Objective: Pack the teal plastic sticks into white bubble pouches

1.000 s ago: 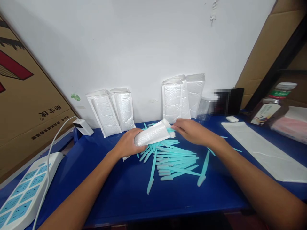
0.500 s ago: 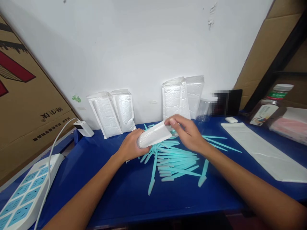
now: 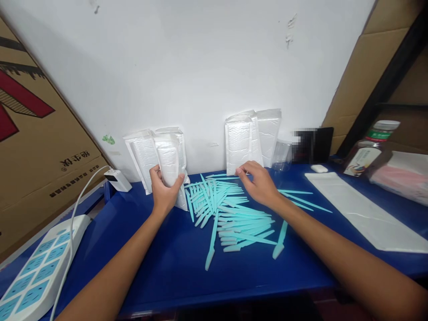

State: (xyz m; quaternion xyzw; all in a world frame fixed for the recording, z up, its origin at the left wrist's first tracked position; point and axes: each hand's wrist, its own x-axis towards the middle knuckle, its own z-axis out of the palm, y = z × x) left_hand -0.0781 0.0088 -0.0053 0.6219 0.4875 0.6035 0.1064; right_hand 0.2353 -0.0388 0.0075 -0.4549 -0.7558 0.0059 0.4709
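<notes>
My left hand (image 3: 166, 191) grips a silvery-white bubble mailer (image 3: 169, 161), held upright in front of other mailers. Two bubble mailers (image 3: 142, 156) lean on the wall behind it, the second partly covered. My right hand (image 3: 257, 180) is over the far side of the table, fingers curled with thumb and forefinger close together. Whether anything is between those fingertips is hidden. Below and between the hands lies a spread pile of teal eyebrow razors (image 3: 245, 223). A few more eyebrow razors (image 3: 297, 199) lie right of the right wrist.
More bubble mailers (image 3: 239, 145) lean on the wall behind my right hand, beside a clear plastic cup (image 3: 282, 156). A flat white mailer (image 3: 364, 211) lies at right, near a bottle (image 3: 371, 147). A power strip (image 3: 40, 267) and a white charger (image 3: 118, 179) are at left.
My left hand has moved left with the bubble mailer and turned it upright. My right hand has come away from the mailer's end and stays over the far side of the pile.
</notes>
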